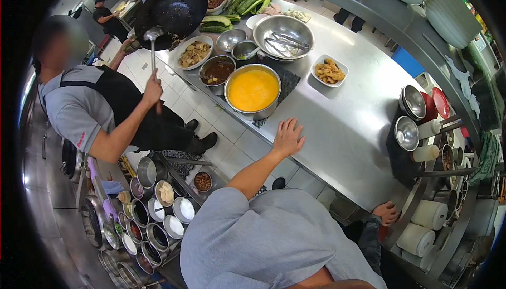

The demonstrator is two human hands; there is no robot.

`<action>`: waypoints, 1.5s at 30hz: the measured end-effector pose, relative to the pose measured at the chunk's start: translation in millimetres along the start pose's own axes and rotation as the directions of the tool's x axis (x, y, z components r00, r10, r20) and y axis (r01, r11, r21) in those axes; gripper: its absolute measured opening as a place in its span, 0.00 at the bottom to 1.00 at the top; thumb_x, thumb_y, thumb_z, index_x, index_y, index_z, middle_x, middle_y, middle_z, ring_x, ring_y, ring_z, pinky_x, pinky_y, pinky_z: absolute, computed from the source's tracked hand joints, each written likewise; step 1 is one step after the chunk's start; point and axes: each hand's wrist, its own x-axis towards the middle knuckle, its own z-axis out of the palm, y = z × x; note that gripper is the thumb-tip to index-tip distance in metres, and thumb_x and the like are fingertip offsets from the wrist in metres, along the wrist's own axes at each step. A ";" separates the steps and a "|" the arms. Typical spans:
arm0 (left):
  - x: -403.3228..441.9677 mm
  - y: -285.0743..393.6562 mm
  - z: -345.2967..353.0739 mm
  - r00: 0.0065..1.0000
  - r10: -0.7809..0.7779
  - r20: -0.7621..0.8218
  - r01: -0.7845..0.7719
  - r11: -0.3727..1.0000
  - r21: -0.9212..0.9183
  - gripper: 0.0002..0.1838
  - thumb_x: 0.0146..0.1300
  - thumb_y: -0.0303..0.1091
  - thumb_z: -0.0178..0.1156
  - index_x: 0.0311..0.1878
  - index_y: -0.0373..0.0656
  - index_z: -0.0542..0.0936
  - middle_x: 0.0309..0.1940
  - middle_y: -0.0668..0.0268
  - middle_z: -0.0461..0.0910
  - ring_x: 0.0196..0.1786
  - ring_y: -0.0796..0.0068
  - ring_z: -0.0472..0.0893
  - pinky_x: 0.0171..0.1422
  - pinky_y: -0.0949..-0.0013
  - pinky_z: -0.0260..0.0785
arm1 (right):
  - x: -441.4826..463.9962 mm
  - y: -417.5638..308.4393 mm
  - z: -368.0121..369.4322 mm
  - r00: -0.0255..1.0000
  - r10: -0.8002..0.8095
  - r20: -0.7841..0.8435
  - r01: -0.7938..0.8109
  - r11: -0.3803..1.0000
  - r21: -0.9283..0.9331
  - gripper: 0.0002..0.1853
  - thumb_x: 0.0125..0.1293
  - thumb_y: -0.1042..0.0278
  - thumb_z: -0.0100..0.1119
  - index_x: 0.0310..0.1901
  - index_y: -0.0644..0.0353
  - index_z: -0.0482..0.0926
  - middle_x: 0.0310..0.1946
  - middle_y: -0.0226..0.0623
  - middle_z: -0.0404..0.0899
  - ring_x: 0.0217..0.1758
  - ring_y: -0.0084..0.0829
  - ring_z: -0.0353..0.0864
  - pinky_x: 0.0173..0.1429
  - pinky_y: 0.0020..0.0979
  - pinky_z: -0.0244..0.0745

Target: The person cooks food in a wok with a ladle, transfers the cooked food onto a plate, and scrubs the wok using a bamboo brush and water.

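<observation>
My left hand [288, 137] lies on the near edge of the steel table [342, 125], fingers spread, holding nothing. Close beyond it stands a metal pot of bright yellow liquid [253, 89]. My right hand [386, 213], below a dark patterned sleeve, rests at the table's corner by the shelving, its fingers stretched out and nothing visible in them. A white bowl of golden fried pieces [330, 73] sits farther across. At left, a co-worker holds a ladle [153, 41] against a tilted black wok [171, 12], beside a white dish of brown cooked food [195, 53].
Pots of sauce [217, 71], a large steel bowl with tongs [283, 36] and cucumbers [245, 4] crowd the far side. Steel bowls [407, 133] stand right. Several seasoning pots [157, 235] fill the lower left. An overhead shelf [395, 22] crosses the upper right.
</observation>
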 end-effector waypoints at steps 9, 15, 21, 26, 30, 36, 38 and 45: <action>-0.3 -0.5 -0.1 1.000 0.000 0.006 0.000 1.000 0.004 0.22 0.57 0.43 0.61 0.51 0.43 0.74 0.61 0.52 0.66 0.68 0.53 0.61 0.73 0.46 0.49 | -0.1 -0.6 0.7 1.000 0.007 -0.009 -0.007 1.000 -0.004 0.30 0.69 0.33 0.36 0.67 0.38 0.64 0.72 0.40 0.54 0.76 0.46 0.49 0.73 0.59 0.40; 0.1 -1.7 2.2 1.000 0.003 0.003 -0.003 1.000 0.003 0.22 0.57 0.43 0.60 0.52 0.43 0.74 0.61 0.51 0.66 0.68 0.53 0.61 0.73 0.46 0.49 | 1.9 0.3 6.0 0.998 0.027 -0.048 -0.027 1.000 0.015 0.29 0.68 0.34 0.41 0.65 0.36 0.67 0.71 0.37 0.57 0.75 0.44 0.50 0.73 0.56 0.42; 0.4 -2.5 2.6 1.000 0.009 0.004 -0.009 1.000 -0.004 0.22 0.57 0.43 0.60 0.52 0.42 0.75 0.60 0.51 0.66 0.67 0.53 0.61 0.72 0.45 0.49 | 1.2 0.2 9.2 0.997 0.021 -0.080 -0.022 0.999 -0.023 0.29 0.67 0.33 0.42 0.65 0.36 0.68 0.70 0.38 0.58 0.74 0.44 0.53 0.73 0.55 0.43; 1.0 -2.8 2.0 1.000 0.018 0.001 -0.018 1.000 -0.010 0.22 0.56 0.43 0.60 0.52 0.42 0.75 0.61 0.51 0.66 0.67 0.52 0.61 0.72 0.45 0.49 | 2.6 1.7 9.6 0.999 0.016 -0.043 -0.016 1.000 -0.006 0.29 0.68 0.34 0.41 0.66 0.36 0.66 0.71 0.38 0.57 0.75 0.44 0.52 0.73 0.56 0.43; 0.6 -0.7 2.2 1.000 0.010 -0.014 -0.009 1.000 0.012 0.22 0.55 0.43 0.61 0.52 0.43 0.75 0.60 0.52 0.67 0.67 0.52 0.62 0.71 0.46 0.50 | 3.9 2.9 10.8 0.999 0.010 -0.033 -0.011 1.000 -0.021 0.29 0.69 0.34 0.39 0.67 0.36 0.65 0.72 0.38 0.56 0.75 0.45 0.50 0.74 0.57 0.42; 1.4 0.3 0.9 1.000 0.014 -0.008 -0.014 1.000 0.012 0.22 0.55 0.43 0.62 0.52 0.43 0.76 0.60 0.52 0.67 0.67 0.53 0.63 0.71 0.46 0.50 | 2.2 2.1 8.6 1.000 0.015 -0.012 -0.015 1.000 -0.026 0.30 0.69 0.32 0.36 0.68 0.35 0.63 0.72 0.36 0.54 0.76 0.43 0.48 0.73 0.56 0.41; 1.5 0.6 1.2 1.000 0.015 -0.006 -0.015 1.000 0.017 0.22 0.55 0.42 0.62 0.52 0.43 0.76 0.60 0.52 0.67 0.67 0.53 0.63 0.71 0.46 0.50 | 3.5 4.3 11.5 0.999 0.014 -0.031 -0.014 1.000 -0.023 0.30 0.69 0.32 0.36 0.67 0.35 0.64 0.72 0.36 0.55 0.76 0.43 0.48 0.73 0.57 0.43; 2.1 1.7 0.0 0.999 0.024 -0.024 -0.024 1.000 0.012 0.21 0.55 0.42 0.61 0.50 0.43 0.75 0.59 0.52 0.68 0.66 0.53 0.64 0.71 0.46 0.50 | 6.2 6.9 20.7 0.997 0.003 -0.073 -0.006 0.999 -0.043 0.29 0.69 0.32 0.37 0.66 0.34 0.65 0.71 0.36 0.56 0.74 0.44 0.51 0.72 0.58 0.45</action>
